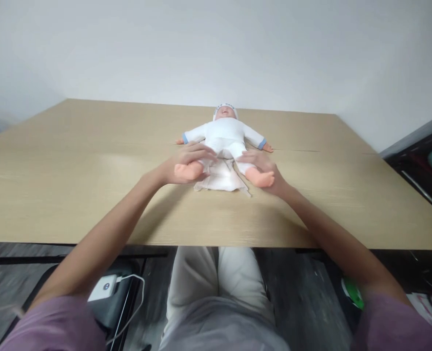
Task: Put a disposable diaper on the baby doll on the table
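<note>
A baby doll (225, 127) in a white suit with blue cuffs and a white cap lies on its back, head toward the wall, arms spread and legs apart. My left hand (191, 157) is closed around the doll's leg on the left, just above its bare foot (188, 171). Around the other leg, my right hand (262, 162) is closed near the other foot (260, 177). Between the legs a white diaper (221, 176) lies spread on the table, its upper part hidden under the doll. Both hands are slightly blurred.
The wooden table (91, 195) reaches back to a pale wall. Below its front edge, a white charger (103, 287) with a cable (142, 297) rests on a dark seat at left. A dark-framed piece of furniture (417, 165) stands at the right.
</note>
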Tool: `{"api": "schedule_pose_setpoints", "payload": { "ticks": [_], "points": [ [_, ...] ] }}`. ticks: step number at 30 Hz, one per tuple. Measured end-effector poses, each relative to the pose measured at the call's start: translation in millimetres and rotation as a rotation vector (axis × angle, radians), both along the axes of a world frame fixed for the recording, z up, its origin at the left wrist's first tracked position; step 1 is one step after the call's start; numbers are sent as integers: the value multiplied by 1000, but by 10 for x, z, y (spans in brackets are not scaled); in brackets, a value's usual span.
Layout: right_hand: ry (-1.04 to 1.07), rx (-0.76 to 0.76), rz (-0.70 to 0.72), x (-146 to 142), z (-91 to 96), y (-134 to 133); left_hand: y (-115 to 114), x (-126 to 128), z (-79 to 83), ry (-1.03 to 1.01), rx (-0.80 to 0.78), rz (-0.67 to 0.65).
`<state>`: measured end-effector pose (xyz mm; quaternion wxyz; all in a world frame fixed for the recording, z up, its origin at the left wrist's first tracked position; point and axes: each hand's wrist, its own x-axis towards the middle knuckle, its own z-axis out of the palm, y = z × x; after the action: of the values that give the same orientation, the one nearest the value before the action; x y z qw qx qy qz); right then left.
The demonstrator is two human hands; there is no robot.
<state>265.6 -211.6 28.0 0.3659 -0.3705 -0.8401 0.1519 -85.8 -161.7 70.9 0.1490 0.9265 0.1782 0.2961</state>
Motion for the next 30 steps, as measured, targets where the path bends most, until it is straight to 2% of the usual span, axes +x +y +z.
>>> {"api": "schedule_pose_setpoints", "payload": {
  "ticks": [4, 7, 10, 20, 25, 28, 30],
  "points": [
    [-196, 223, 154, 285, -296, 55, 47, -374, -351, 128, 15, 61],
    [-282, 283, 148, 330, -440, 99, 60, -428, -565, 182, 51, 44],
    [-304, 289, 141, 315, -464, 102, 50, -409, -654, 220, 79, 43],
    [-331, 197, 137, 268, -355, -3, -21, -407, -557, 283, -21, 72],
    [-194, 37, 199, 320, -272, 58, -155, -303, -441, 272, -104, 97],
    [-160, -26, 122, 232, -215, 0, -283, -162, -414, 266, -122, 186],
    [-224, -11, 32, 94, -212, -119, -346, -72, -440, 280, -120, 261]
  ]
}}
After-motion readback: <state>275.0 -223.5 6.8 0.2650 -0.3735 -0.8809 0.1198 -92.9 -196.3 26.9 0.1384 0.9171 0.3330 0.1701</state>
